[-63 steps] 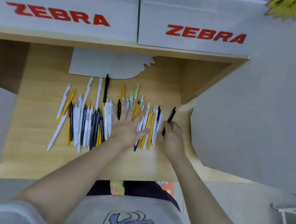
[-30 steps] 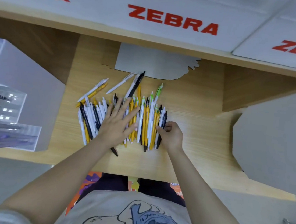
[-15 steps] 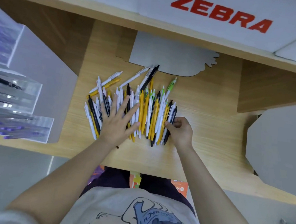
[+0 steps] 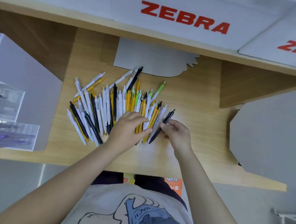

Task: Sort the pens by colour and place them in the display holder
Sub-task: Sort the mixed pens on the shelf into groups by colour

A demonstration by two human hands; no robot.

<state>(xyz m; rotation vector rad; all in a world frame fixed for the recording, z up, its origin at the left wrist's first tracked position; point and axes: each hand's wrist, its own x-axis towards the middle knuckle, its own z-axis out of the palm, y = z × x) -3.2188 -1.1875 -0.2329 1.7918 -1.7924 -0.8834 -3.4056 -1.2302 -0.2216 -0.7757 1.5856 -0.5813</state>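
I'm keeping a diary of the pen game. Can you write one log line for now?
right hand: pinches black pen | left hand: flat on pen pile | sorting: not yet

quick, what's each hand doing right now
Left hand: open, fingers spread flat on the pile of pens.
Right hand: pinching a black pen at the pile's right edge.

right hand (image 4: 177,133) | now pinches black pen (image 4: 162,126), pulled clear of pile (image 4: 107,111)
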